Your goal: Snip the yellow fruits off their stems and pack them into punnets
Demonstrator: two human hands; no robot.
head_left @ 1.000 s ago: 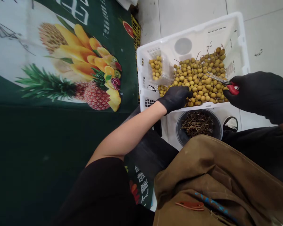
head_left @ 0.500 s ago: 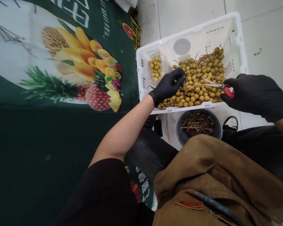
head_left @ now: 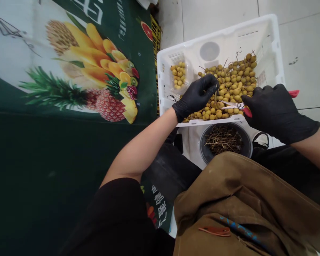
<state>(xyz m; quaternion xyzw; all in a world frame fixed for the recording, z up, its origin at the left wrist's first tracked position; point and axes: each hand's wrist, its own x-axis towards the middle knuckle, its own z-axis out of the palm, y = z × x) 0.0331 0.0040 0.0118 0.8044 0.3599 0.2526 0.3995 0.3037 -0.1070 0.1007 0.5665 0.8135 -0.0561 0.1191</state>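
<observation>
My left hand [head_left: 196, 95], in a black glove, is closed with thumb and fingers pinched on a thin longan stem [head_left: 216, 95] over the crate. Yellow-brown longans [head_left: 234, 85] on stems are heaped beneath and beside it. In my black-gloved right hand [head_left: 273, 113] is a pair of snips [head_left: 237, 105] with red handles. Their blades point left, parted a little, just right of the stem at my left hand. Whether they touch the stem I cannot tell. A clear plastic box [head_left: 187, 73] with loose longans stands inside the crate's left end.
The white crate [head_left: 221, 34] rests on pale floor tiles. A grey bucket [head_left: 202, 147] of cut stems [head_left: 222, 140] stands between it and my brown apron [head_left: 216, 192]. A green fruit-printed banner [head_left: 77, 142] covers the left side. A shoe [head_left: 261, 139] is right of the bucket.
My right hand has moved left and slightly down, bringing the snips' blades closer to my left hand. My left hand has shifted a little to the right, still pinched.
</observation>
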